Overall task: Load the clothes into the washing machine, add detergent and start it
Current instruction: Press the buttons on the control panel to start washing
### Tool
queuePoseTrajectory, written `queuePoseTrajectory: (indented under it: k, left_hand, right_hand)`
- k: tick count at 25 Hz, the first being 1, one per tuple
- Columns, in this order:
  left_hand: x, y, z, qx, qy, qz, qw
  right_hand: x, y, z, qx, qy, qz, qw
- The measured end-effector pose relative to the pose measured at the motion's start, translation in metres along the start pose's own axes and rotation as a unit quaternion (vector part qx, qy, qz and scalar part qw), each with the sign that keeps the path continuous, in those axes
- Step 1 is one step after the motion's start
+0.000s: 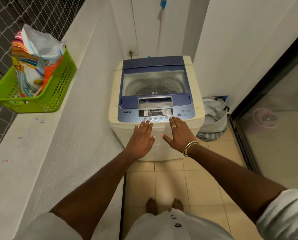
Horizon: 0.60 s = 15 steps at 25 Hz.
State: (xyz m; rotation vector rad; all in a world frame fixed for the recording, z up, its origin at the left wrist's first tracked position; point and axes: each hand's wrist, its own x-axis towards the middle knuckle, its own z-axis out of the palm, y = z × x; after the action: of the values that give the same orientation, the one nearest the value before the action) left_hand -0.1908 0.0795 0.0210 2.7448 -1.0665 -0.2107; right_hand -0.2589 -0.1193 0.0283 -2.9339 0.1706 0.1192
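At the front edge of the cream-and-blue top-loading washing machine (155,104), your left hand (142,135) and right hand (178,134) lie flat, fingers straight, tips on the row of round buttons (158,118) whose labels are too small to read. Its clear lid (153,75) is down, the drum (144,88) beneath too dim to show clothes. Right of it a grey fabric hamper (215,111) is half hidden; crumpled printed bags (40,49) fill the green plastic basket (58,90) on the ledge (32,129).

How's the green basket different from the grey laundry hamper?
The green basket is perforated plastic, on the ledge left of the washing machine, holding colourful packets. The grey hamper is soft fabric, on the floor to its right, holding pale cloth. Both are open-topped.
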Motion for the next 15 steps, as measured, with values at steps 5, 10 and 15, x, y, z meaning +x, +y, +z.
queuePoseTrajectory:
  k: [5,10,15]
  left_hand:
    - [0.001,-0.014,0.011,-0.004,-0.013,-0.015,1.0]
    - [0.003,-0.015,0.01,-0.005,-0.016,-0.018,1.0]
    - [0.008,-0.012,0.006,0.017,-0.022,-0.016,0.999]
  right_hand:
    - [0.004,-0.011,0.009,0.017,-0.02,0.017,1.0]
    - [0.006,-0.012,0.013,0.018,-0.028,0.016,0.999]
    - [0.007,-0.015,0.01,0.012,-0.025,0.014,1.0]
